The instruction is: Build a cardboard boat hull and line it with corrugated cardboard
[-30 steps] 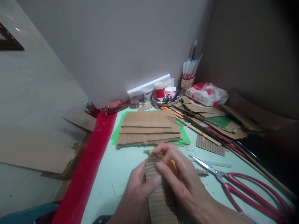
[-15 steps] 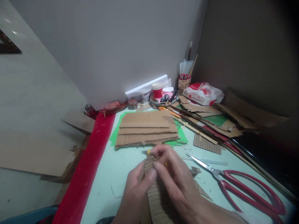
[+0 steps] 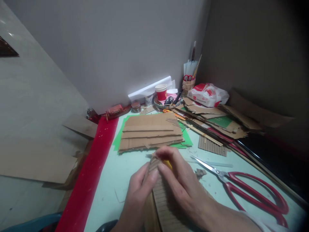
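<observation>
A long strip of corrugated cardboard (image 3: 166, 206) runs from the bottom edge up into both hands, its ridged side facing up. My left hand (image 3: 142, 185) grips its left edge near the far end, thumb on top. My right hand (image 3: 177, 177) pinches the tip of the same strip between thumb and fingers. Behind the right hand shows a yellow tool handle (image 3: 168, 163), partly hidden, with a thin tip poking out to the left. Large scissors (image 3: 224, 177) with red handles lie to the right, blades apart.
Ahead lies a stack of cardboard sheets (image 3: 149, 129) on green paper (image 3: 117, 141). A paper cup (image 3: 161, 93) stands at the back by a round tray (image 3: 156, 104). Cardboard scraps (image 3: 205, 109) and a wrapped packet (image 3: 207, 95) fill the back right. A red strip (image 3: 91, 167) borders the table's left.
My right hand's fingers have curled further over the strip's tip. Both hands still hold the strip, and the view has shifted slightly.
</observation>
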### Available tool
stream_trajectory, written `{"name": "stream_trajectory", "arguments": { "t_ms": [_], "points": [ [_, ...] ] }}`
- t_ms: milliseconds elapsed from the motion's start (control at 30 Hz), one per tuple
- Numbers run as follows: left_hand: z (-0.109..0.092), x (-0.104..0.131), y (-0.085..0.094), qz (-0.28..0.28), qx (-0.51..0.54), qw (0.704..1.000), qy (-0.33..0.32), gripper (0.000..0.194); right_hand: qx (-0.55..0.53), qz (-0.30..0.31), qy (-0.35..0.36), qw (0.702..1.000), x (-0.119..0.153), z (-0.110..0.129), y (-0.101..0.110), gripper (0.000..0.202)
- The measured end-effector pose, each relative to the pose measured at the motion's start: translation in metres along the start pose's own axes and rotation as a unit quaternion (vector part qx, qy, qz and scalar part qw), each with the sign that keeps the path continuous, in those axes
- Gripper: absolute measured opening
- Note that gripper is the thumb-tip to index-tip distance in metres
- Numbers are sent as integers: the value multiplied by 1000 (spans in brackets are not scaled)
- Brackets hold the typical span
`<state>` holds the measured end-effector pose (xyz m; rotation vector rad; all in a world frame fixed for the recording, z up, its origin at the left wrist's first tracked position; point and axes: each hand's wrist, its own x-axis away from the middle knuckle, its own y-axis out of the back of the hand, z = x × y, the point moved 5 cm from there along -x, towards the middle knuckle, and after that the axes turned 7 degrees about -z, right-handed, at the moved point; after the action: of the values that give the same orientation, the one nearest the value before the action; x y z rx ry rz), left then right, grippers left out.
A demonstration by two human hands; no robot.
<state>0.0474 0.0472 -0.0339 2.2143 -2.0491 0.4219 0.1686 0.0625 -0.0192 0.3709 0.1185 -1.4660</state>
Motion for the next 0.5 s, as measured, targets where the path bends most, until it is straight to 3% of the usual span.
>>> {"name": "stream_trajectory", "arguments": {
  "t_ms": [233,367,500],
  "points": [
    [-6,0,16,-107,73,991,-16,40,89,-33,74,993,-3,3,9,10],
    [-4,-3,27,-171,114,979,-6,46,109,8,68,992,-4,-3,4,7],
    [-3,-6,29,-169,126,977,-11,46,118,60,52,990,-3,-10,-4,1]
  ]
}}
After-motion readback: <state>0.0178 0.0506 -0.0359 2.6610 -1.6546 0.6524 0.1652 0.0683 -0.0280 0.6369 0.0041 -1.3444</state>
